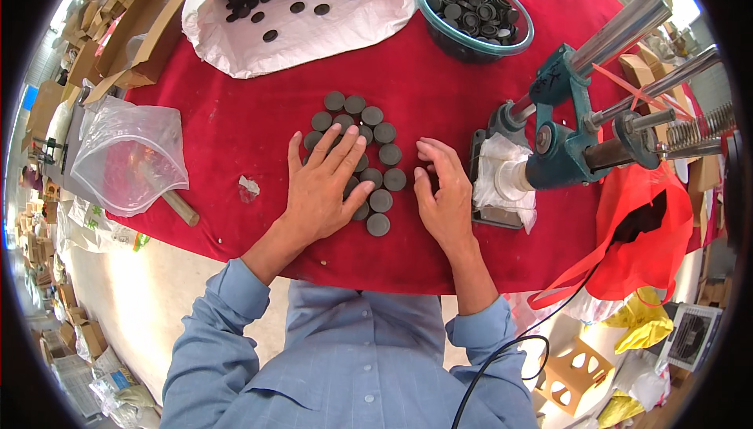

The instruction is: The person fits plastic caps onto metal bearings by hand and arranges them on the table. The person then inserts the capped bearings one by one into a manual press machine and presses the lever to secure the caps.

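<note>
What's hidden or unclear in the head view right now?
- Head view: some black discs; the left hand covers them.
- Head view: what, if anything, the right hand holds; its own curl hides the palm.
- Head view: far end of the white sack; cut off by the top edge.
- Head view: inside bottom of the teal-rimmed bowl; black round pieces cover it.

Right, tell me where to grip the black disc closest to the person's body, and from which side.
Probably best pinched across its round rim, left and right, coming from the near side: the black disc lies flat on the red cloth, its near edge free, while another disc crowds its far side.
</note>
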`<state>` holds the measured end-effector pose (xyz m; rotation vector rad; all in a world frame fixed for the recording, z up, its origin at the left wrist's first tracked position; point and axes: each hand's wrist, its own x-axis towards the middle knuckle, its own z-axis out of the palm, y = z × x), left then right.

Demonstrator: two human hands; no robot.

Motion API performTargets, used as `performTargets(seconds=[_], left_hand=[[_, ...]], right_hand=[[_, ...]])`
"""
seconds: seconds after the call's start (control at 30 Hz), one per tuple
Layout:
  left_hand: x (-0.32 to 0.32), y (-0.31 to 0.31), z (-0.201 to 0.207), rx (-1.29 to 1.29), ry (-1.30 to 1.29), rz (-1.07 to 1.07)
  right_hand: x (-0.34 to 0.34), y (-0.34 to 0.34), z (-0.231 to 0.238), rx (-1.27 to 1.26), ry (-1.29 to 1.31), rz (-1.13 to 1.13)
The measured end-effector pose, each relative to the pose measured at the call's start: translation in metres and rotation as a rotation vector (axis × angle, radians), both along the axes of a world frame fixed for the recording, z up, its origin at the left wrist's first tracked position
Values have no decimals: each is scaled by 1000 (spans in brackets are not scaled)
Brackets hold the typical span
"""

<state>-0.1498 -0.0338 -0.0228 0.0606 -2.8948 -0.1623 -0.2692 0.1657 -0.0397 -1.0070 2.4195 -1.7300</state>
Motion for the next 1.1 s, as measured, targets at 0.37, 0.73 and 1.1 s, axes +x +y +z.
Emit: performTargets(seconds=[0.37,0.73,1.1], left_hand=[[-10,3,8,104,56,-8],[-30,-8,2,39,81,5],[-16,-34,18,212,312,100]], right_hand=[[-1,-1,2,-28,24,16],[1,0,3,-14,28,3],[-2,0,-1,-53,-2,15]])
